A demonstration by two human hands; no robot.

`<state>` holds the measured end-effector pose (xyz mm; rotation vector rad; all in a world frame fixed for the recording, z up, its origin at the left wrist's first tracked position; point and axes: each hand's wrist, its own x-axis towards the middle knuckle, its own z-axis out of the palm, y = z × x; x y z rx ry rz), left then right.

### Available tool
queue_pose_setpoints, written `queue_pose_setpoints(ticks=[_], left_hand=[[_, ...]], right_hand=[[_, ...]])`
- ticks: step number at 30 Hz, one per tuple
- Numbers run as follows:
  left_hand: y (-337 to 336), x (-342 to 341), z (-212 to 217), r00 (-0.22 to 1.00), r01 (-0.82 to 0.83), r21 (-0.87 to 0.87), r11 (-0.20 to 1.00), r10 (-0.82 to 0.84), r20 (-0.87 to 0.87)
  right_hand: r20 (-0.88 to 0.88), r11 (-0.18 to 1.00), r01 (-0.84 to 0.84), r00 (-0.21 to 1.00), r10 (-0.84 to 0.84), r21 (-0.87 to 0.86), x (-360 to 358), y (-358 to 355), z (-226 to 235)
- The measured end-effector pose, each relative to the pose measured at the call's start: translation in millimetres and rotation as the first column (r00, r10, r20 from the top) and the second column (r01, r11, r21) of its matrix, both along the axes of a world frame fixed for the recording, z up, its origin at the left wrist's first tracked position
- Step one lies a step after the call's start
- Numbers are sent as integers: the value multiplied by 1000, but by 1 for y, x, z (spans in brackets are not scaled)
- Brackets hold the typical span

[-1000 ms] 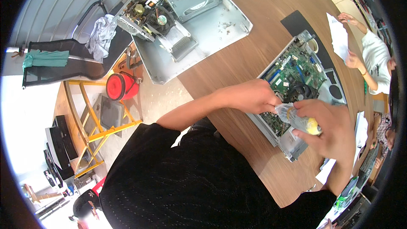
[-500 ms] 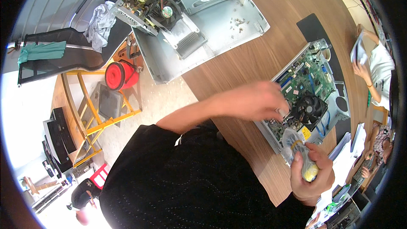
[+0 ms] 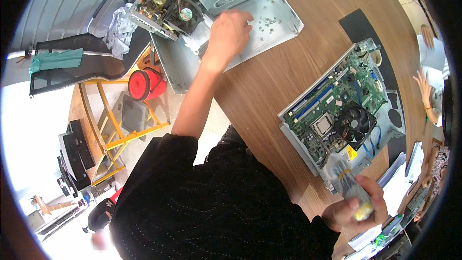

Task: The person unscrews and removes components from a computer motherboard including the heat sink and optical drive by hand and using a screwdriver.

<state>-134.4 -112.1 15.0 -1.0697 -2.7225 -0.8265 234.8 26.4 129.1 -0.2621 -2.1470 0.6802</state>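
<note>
Left hand (image 3: 230,32) at 12 o'clock, arm stretched out, fingers curled down on the grey metal case panel (image 3: 284,19), fingertips just beside loose screws (image 3: 267,21); holds nothing I can see. Power supply with fan (image 3: 175,7) at its 9 o'clock. Right hand (image 3: 357,208) at 5 o'clock, closed round a screwdriver with yellow-capped clear handle (image 3: 353,195), blurred. Green motherboard (image 3: 339,106) in its tray just above, black cooler fan (image 3: 355,124) on it, all on the wooden table (image 3: 269,86).
</note>
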Motion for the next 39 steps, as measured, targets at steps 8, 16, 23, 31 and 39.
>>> queue_pose_setpoints(ticks=[8,16,23,31,39], left_hand=[[19,-3,-13,995,94,-120,988,-91,28],[18,-12,-19,999,-47,-70,996,47,3],[41,-27,-24,998,49,-130,990,-54,-38],[40,-24,-16,992,64,-95,993,-53,117],[46,-23,-22,995,87,-114,990,-80,66]], right_hand=[[-176,929,366,912,-370,-57,-2,14,10],[-155,941,318,930,-333,-117,18,18,-4],[-114,925,341,925,-362,-169,20,10,-8],[-100,934,297,942,-321,-201,28,10,-13],[-120,952,231,959,-258,-202,34,15,-19]])
